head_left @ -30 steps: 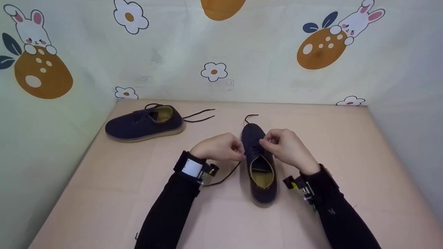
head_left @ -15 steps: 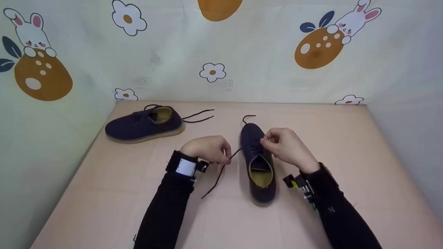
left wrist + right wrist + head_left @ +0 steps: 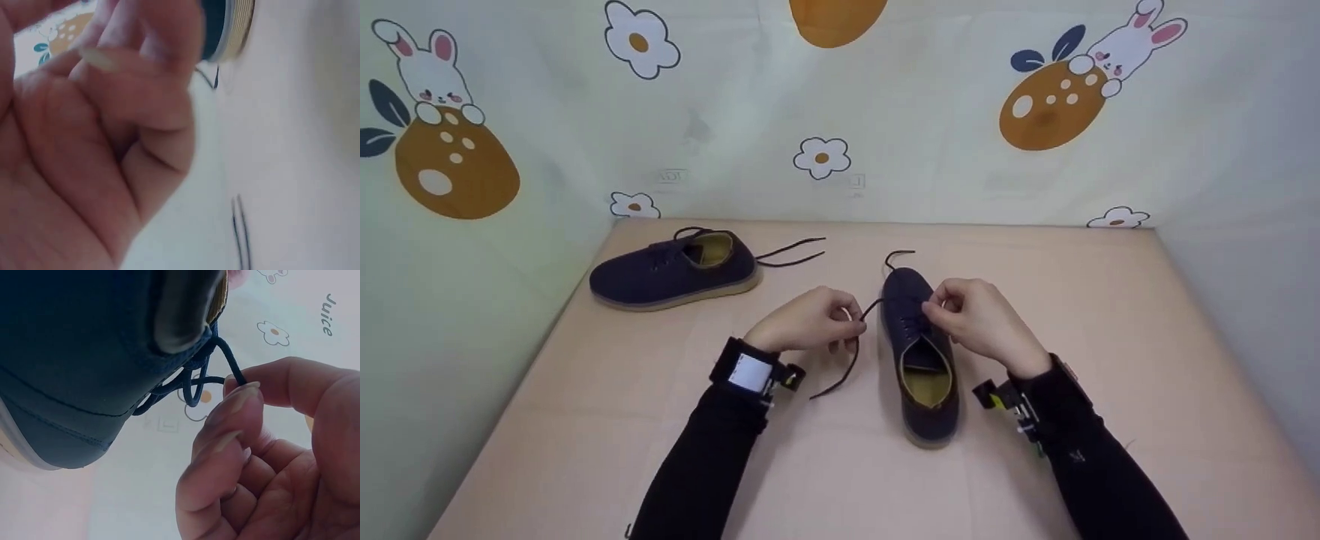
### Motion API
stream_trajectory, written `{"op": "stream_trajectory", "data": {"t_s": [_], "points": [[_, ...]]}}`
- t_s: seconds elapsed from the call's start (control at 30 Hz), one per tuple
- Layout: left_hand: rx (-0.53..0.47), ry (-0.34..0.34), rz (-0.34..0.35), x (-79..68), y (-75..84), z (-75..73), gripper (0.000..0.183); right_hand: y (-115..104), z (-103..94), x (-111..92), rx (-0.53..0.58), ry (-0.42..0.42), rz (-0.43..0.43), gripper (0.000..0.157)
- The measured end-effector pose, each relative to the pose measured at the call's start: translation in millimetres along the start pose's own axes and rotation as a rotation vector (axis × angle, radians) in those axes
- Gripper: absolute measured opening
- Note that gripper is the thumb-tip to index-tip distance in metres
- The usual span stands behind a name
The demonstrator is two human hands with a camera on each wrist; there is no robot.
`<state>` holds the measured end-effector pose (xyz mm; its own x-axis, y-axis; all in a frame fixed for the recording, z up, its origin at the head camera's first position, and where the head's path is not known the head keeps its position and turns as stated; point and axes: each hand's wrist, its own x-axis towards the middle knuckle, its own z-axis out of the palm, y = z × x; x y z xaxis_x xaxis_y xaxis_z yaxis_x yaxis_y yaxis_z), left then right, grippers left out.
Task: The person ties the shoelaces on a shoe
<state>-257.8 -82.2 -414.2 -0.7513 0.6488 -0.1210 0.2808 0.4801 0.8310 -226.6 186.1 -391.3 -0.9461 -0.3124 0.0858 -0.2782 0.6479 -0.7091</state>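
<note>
A navy lace-up shoe (image 3: 906, 282) with a tan lining stands on the table, toe pointing away from me. Just left of it, my left hand (image 3: 808, 322) pinches a dark shoelace (image 3: 849, 369), whose loose end hangs below the fingers. From there the lace runs up across the front of the shoe. At the right side of the lacing, my right hand (image 3: 990, 322) pinches lace between thumb and forefinger; the right wrist view shows the looped lace (image 3: 229, 357) leading into those fingertips (image 3: 247, 391). Curled fingers hide the left hand's pinch in the left wrist view.
A matching navy shoe (image 3: 660, 277) lies at the back left, its two lace ends (image 3: 795, 251) trailing right. Beyond the pinkish table (image 3: 1072, 285) rises a pale backdrop (image 3: 930, 112) printed with flowers and rabbits. Another lace tip (image 3: 898, 253) pokes out past the near shoe's toe.
My left hand has moved left from the shoe with the lace, then its fingertips rose slightly, and the lace now crosses higher over the shoe. The right hand has stayed at the lacing.
</note>
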Motion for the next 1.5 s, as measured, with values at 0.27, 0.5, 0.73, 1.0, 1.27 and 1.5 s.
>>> {"op": "stream_trajectory", "data": {"t_s": [0.27,0.5,0.73,1.0,1.27,1.5], "points": [[-0.301,0.093,0.058,-1.9,8.8,10.5,0.015,-1.9,-1.3,-2.5,-0.009,0.012,-0.007,0.011],[-0.503,0.144,0.059,-5.0,14.7,8.5,0.010,-1.8,-0.3,-1.3,-0.026,0.021,-0.010,0.012],[-0.631,0.134,0.083,-5.1,18.2,10.5,0.009,-0.6,-0.1,-1.3,-0.031,0.019,-0.028,0.014],[-0.805,0.149,0.082,-8.8,24.5,9.5,0.005,-2.0,-0.6,-1.1,-0.030,0.012,-0.018,0.012],[-1.001,0.109,0.165,-14.5,35.6,10.2,0.008,-1.5,-1.7,-1.8,-0.034,0.013,-0.026,0.011],[-0.962,0.053,0.211,-20.3,44.5,13.1,0.007,-1.4,-1.7,-2.0,-0.032,0.016,-0.049,0.013]]}}
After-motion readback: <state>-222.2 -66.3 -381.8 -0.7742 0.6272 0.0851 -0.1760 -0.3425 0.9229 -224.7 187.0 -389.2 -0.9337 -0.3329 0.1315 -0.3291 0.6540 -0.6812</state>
